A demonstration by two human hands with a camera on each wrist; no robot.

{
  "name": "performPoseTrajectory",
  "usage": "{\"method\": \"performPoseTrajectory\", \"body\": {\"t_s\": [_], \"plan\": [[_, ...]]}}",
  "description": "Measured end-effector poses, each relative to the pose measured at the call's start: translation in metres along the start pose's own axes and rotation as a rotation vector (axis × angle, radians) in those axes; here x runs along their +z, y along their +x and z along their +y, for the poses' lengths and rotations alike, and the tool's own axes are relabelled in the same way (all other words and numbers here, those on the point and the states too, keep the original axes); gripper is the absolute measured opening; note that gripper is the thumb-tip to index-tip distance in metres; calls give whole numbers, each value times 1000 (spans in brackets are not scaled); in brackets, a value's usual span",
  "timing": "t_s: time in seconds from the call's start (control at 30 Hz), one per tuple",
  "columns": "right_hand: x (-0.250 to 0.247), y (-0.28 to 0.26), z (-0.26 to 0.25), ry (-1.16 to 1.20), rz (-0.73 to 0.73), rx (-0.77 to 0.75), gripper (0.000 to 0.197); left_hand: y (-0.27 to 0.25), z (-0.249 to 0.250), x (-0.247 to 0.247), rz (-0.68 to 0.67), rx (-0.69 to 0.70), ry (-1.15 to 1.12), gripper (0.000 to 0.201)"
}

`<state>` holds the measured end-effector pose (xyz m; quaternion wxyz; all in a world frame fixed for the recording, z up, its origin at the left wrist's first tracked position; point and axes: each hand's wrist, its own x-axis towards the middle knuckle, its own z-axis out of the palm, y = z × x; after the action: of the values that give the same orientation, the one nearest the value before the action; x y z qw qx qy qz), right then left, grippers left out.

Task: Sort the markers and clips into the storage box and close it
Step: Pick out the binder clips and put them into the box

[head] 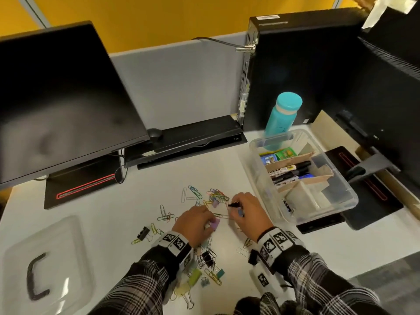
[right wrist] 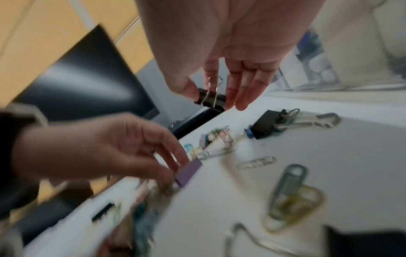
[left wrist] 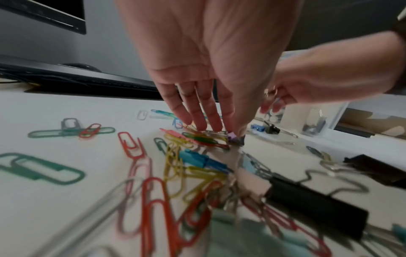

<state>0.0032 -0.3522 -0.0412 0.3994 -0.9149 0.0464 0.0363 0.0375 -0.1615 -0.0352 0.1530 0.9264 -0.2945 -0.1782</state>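
Observation:
Coloured paper clips (head: 216, 196) and binder clips (head: 208, 258) lie scattered on the white desk. My left hand (head: 210, 221) pinches a purple binder clip (head: 215, 223) low over the pile; in the right wrist view this purple binder clip (right wrist: 189, 171) sits at its fingertips. My right hand (head: 235, 208) pinches a small black binder clip (right wrist: 212, 100) between thumb and fingers, just above the desk. The clear storage box (head: 329, 208) stands open to the right, with black markers (head: 293, 171) in a cardboard-walled compartment.
The box's clear lid (head: 45, 258) with a black handle lies at the front left. A teal bottle (head: 283, 117) stands behind the box. Monitors (head: 63, 98), a keyboard (head: 193, 137) and a computer tower (head: 295, 71) line the back.

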Motion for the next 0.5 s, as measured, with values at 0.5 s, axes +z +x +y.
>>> {"method": "performPoseTrajectory", "body": {"t_s": [0.5], "plan": [[-22, -24, 8, 345, -48, 431, 13, -4, 5, -1, 74, -84, -311, 29]]}}
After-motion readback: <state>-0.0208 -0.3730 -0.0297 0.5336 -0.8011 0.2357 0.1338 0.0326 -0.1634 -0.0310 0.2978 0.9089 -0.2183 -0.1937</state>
